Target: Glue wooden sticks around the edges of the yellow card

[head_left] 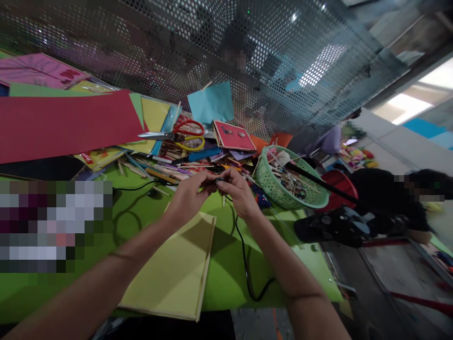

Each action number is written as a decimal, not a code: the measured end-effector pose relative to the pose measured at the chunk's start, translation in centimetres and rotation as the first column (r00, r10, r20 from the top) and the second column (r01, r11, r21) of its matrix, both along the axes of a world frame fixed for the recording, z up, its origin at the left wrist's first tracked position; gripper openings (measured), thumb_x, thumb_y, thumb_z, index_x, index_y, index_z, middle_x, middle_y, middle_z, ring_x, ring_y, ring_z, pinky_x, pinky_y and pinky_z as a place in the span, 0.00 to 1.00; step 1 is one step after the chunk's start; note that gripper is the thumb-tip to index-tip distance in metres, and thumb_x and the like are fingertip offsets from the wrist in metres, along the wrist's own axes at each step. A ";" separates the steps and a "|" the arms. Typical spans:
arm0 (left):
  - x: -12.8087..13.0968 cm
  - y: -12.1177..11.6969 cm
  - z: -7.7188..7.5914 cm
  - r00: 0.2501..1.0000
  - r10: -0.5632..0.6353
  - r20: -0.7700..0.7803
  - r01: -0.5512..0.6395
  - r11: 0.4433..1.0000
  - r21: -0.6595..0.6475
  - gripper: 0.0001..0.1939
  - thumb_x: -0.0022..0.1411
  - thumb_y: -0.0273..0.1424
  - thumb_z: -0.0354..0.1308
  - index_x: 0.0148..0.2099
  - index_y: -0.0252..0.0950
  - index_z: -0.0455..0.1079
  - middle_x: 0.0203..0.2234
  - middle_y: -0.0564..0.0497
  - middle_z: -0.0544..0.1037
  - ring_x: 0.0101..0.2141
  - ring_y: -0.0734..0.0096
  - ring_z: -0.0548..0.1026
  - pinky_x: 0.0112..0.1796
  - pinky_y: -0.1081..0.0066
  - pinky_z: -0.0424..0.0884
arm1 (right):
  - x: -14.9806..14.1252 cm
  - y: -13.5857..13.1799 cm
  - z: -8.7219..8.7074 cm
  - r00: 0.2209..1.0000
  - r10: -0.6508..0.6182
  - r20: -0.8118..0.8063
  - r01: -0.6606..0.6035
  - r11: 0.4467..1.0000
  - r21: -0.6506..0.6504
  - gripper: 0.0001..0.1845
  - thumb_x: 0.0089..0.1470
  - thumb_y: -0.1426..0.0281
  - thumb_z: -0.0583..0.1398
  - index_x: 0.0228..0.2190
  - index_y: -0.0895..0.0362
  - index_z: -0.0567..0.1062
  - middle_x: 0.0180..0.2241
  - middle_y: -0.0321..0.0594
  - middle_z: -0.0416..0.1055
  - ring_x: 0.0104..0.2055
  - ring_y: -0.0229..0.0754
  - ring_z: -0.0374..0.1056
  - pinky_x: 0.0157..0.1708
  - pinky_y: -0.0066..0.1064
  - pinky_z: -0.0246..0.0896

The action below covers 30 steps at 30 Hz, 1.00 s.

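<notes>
My left hand (191,194) and my right hand (239,192) meet above the green table, fingertips pinched together. Between them is a small dark piece (220,179), too small and covered to name. A black cable (244,255) hangs or lies just below my right hand and curves toward the table's front edge; whether it joins the dark piece I cannot tell. Beneath my forearms lies a yellow sheet (170,269) edged with thin wooden sticks. Just beyond my fingers is a heap of sticks and pens (177,165).
Scissors (173,136) with red and yellow handles lie on the heap, beside a red stick-framed card (234,136). A green basket (292,200) of odds and ends stands right, near a black stand (332,225). Red paper (67,125) spreads left. A perforated metal panel (212,47) rises behind.
</notes>
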State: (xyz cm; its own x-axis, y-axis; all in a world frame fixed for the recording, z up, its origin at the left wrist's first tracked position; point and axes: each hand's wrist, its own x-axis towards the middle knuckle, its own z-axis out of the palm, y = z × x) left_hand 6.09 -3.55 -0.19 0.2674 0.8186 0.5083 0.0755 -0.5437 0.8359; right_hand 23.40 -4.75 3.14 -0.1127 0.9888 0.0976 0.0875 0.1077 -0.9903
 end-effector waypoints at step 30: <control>0.1 0.4 -0.1 0.999 -0.042 0.024 0.043 0.999 -0.016 0.06 0.67 0.31 0.60 0.45 0.38 0.76 0.37 0.51 0.85 0.36 0.68 0.81 0.40 0.70 0.76 | 0.2 0.0 0.1 1.000 0.013 0.015 -0.013 1.000 -0.006 0.13 0.51 0.61 0.67 0.33 0.52 0.69 0.23 0.28 0.66 0.25 0.36 0.61 0.28 0.30 0.55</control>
